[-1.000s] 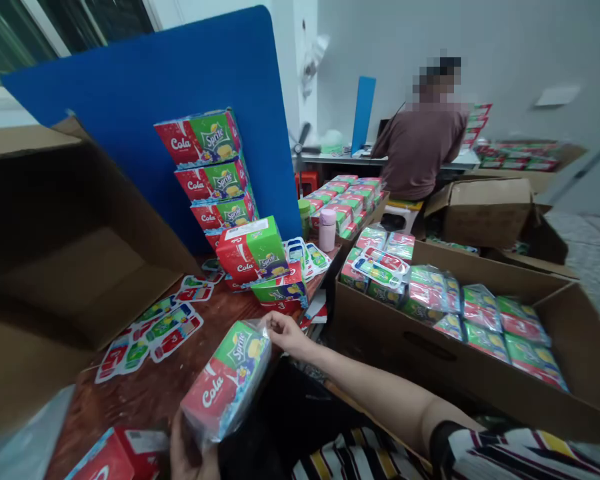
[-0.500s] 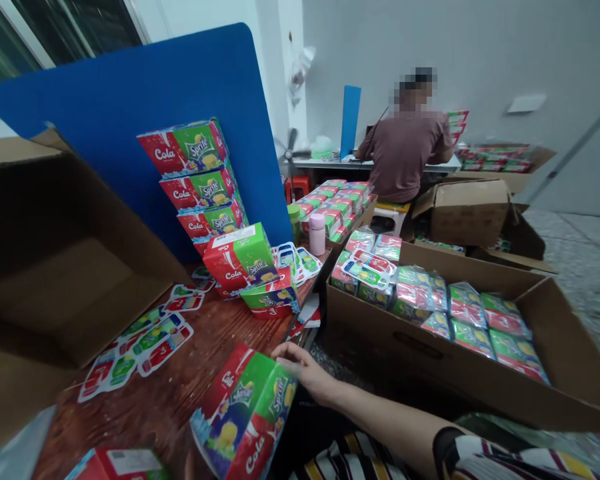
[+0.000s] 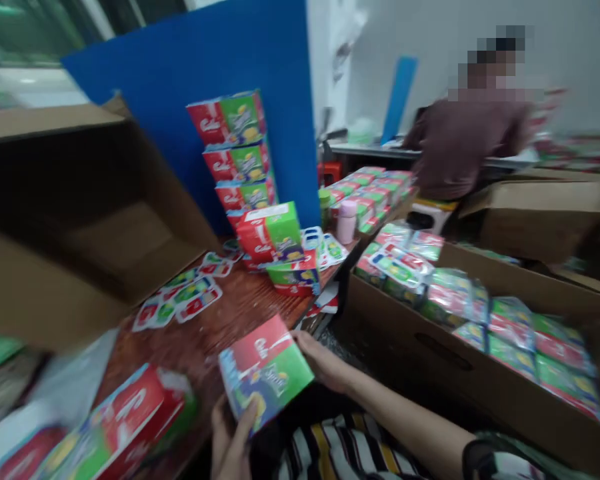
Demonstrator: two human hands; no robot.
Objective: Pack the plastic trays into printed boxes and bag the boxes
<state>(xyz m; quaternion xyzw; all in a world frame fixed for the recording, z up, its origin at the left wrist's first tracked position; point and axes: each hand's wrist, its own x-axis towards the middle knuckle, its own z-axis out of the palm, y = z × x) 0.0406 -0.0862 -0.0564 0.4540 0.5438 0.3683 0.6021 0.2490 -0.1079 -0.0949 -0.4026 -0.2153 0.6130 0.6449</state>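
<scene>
A small printed carton (image 3: 265, 370), red, green and purple with "Cola" and "Sprite" lettering, is tilted between my two hands over the table's front edge. My left hand (image 3: 233, 437) grips its lower left corner, thumb across the printed face. At the upper right edge, my right hand (image 3: 320, 360) has its fingers closed on the carton, partly hidden behind it. More of the same cartons (image 3: 140, 427) lie at the lower left, blurred. On the table beyond stand a loose carton (image 3: 267, 233) and a leaning column of cartons (image 3: 245, 160).
Bottle-shaped cards (image 3: 195, 293) lie on the brown table (image 3: 240, 313) beside an open cardboard box (image 3: 145, 260). A blue board (image 3: 190, 80) stands behind. To the right is a large box (image 3: 405, 347) of wrapped cartons. A pink bottle (image 3: 347, 223) and a seated person (image 3: 470, 147) are farther back.
The view has swung left and down. The carton has turned so its Cola and Sprite face points up. My left hand has come into view, gripping its lower corner.
</scene>
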